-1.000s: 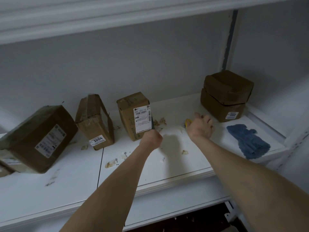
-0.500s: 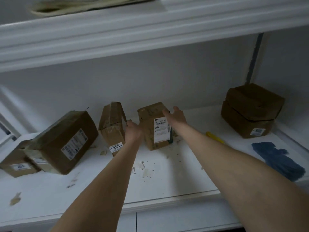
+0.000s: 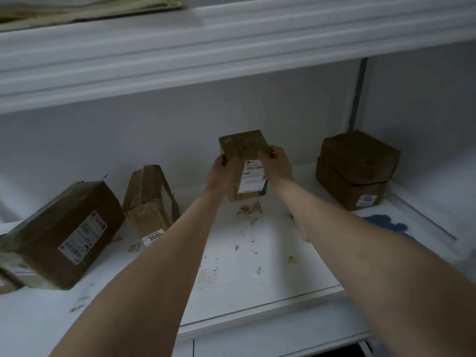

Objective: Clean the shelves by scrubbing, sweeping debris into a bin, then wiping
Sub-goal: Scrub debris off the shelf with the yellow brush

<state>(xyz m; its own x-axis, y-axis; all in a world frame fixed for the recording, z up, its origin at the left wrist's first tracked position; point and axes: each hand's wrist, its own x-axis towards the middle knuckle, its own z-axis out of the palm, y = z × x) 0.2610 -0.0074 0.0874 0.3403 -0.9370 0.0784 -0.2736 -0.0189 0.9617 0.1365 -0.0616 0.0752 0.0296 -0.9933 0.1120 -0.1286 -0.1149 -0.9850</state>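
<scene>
Two bare arms reach into a white shelf. The left hand and the right hand both hold a small brown box, one on each side near its top. The grip of each hand is curled round an edge of the box, with the fingers on the far side and the thumbs near us. The box stands upright and has a white label on its front. I cannot tell if its bottom touches the shelf.

Just under the box lies a little pile of torn brown scraps. More small bits and dark specks are spread over the shelf between the two arms.

A blue cloth lies flat on the shelf at the right, partly hidden by the right arm. Behind it, in the back right corner, two brown boxes sit one on top of the other.

To the left of the hands stands a torn box with a loose flap and a white tag. Further left, a big box leans at a tilt.

Above it all runs a white upper shelf with some flat pale things lying on top.
</scene>
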